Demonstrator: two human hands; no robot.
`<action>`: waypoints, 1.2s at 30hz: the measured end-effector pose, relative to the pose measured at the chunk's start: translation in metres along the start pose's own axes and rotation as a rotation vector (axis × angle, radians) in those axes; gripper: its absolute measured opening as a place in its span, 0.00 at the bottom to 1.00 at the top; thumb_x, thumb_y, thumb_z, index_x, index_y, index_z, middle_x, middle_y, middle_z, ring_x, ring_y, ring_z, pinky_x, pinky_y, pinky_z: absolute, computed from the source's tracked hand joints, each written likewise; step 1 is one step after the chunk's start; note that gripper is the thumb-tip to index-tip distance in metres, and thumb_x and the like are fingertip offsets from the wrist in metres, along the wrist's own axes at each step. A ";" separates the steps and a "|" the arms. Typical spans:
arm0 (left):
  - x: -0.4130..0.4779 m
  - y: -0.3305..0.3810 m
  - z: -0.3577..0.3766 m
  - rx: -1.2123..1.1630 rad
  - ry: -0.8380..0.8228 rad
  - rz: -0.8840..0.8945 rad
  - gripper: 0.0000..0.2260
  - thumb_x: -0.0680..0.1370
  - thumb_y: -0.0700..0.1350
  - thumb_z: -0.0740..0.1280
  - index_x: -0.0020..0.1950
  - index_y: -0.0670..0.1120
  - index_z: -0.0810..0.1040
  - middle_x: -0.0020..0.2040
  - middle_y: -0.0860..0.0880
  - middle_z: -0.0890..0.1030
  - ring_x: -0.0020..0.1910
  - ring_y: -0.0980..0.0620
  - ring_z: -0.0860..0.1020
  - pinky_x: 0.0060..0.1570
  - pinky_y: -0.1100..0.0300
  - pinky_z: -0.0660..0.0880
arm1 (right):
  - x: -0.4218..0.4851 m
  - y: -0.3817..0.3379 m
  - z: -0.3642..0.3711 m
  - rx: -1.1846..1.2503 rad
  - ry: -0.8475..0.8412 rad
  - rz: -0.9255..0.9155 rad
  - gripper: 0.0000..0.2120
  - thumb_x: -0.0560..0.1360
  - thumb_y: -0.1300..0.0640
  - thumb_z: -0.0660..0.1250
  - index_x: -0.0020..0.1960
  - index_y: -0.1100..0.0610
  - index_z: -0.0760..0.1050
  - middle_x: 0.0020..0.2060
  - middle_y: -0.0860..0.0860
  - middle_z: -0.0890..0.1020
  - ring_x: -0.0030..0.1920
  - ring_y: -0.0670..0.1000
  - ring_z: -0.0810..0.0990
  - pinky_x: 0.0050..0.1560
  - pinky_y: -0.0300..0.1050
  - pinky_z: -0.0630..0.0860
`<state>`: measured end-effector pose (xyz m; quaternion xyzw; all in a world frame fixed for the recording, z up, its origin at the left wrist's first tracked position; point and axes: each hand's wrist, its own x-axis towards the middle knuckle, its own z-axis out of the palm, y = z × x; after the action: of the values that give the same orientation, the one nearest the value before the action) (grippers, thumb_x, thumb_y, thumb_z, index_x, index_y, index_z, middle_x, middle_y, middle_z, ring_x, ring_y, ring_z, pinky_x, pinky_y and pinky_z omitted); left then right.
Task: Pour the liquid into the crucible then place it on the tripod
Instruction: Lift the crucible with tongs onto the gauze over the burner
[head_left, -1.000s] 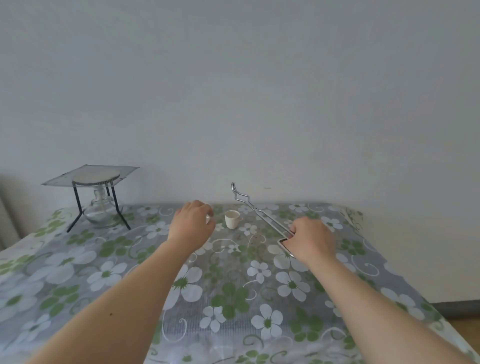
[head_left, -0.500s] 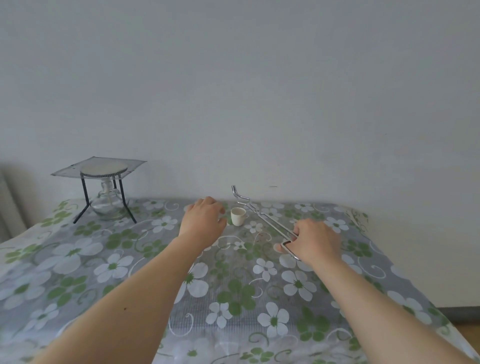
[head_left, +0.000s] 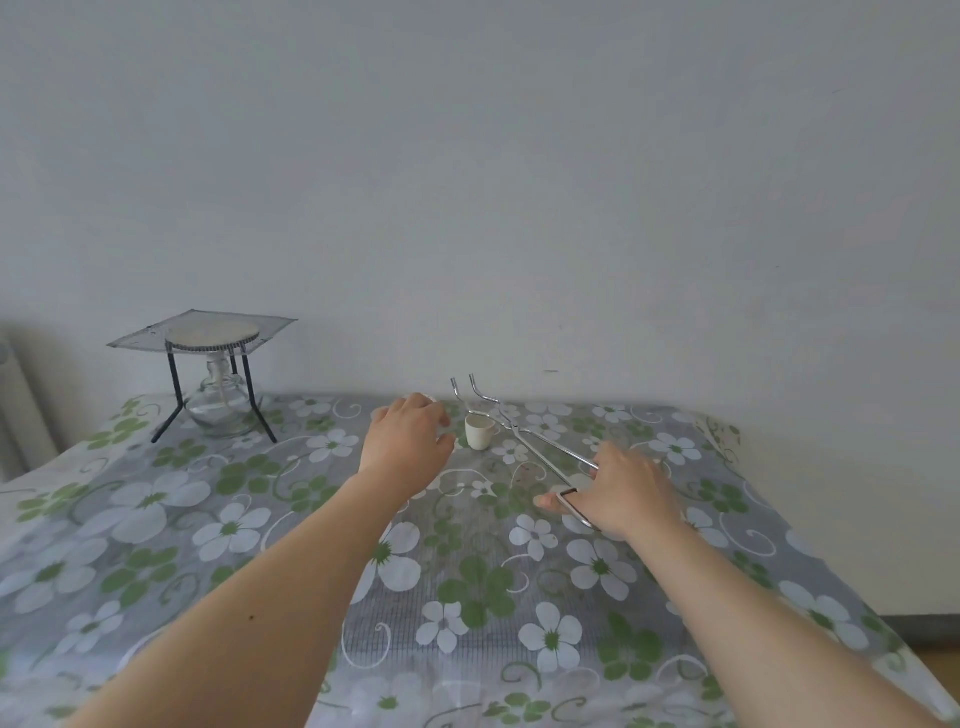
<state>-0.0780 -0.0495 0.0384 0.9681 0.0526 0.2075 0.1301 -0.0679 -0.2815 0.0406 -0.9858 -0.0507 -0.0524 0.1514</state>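
R hand (head_left: 626, 486) is gripping tongs (head_left: 524, 435), tips spread wide around the crucible (head_left: 479, 431) sitting mid-desk (head_left: 156, 519). L hand (head_left: 408, 441) is hovering beside it, fingers curled; can't tell if holding anything. Tripod (head_left: 208, 374) is standing far left.

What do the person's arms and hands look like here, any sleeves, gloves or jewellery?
Both forearms are bare right to the bottom edge of the frame, with no sleeves in view. The left hand and the right hand are ungloved, with no rings, watch or bracelet visible. The left forearm has one small dark spot on it.
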 end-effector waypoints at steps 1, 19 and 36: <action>0.000 0.000 0.001 0.000 -0.002 -0.001 0.12 0.78 0.49 0.61 0.59 0.49 0.76 0.63 0.48 0.75 0.62 0.47 0.72 0.63 0.52 0.64 | 0.001 0.001 0.002 -0.010 0.000 -0.001 0.54 0.55 0.23 0.67 0.67 0.60 0.68 0.57 0.55 0.79 0.59 0.57 0.77 0.45 0.47 0.73; -0.004 -0.002 0.004 -0.012 -0.008 0.004 0.12 0.78 0.49 0.61 0.59 0.48 0.76 0.63 0.49 0.75 0.63 0.47 0.71 0.64 0.52 0.65 | 0.001 0.006 0.010 -0.122 -0.159 0.024 0.56 0.51 0.19 0.63 0.66 0.57 0.69 0.63 0.55 0.75 0.66 0.60 0.69 0.62 0.53 0.70; -0.005 -0.006 0.006 0.015 -0.028 -0.005 0.13 0.78 0.50 0.60 0.60 0.49 0.76 0.63 0.49 0.75 0.63 0.47 0.71 0.65 0.52 0.65 | 0.001 0.006 0.021 -0.084 -0.079 0.002 0.47 0.49 0.20 0.66 0.52 0.56 0.72 0.49 0.51 0.79 0.56 0.56 0.76 0.50 0.50 0.76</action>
<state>-0.0805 -0.0456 0.0291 0.9717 0.0550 0.1933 0.1242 -0.0640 -0.2810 0.0193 -0.9926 -0.0533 -0.0153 0.1076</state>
